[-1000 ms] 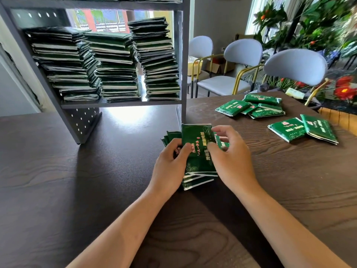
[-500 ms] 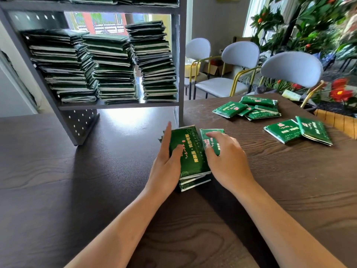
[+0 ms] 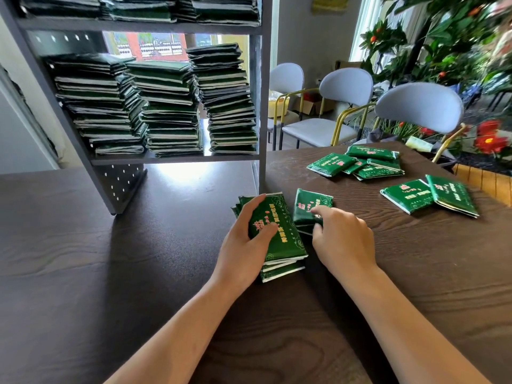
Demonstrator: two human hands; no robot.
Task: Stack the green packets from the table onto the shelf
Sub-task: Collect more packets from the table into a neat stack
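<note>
Shelf: I am looking at the grey metal shelf unit [image 3: 177, 159] at 11 o'clock, already crowded with dark green stacks; the right-hand stack looks tallest, so I am judging the lower middle one safer.
Pile: I am squaring the small pile of glossy green foil packets [image 3: 279, 239] at centre before lifting, edges flush.
Loose packets: I am leaving the scattered green packets [image 3: 360, 164] at 1 o'clock.
Left hand [image 3: 246, 242]: I am curling fingers around the pile's left edge, thumb on top.
Right hand [image 3: 340, 236]: I am pinching the single green packet [image 3: 310, 206] beside the pile.
</note>
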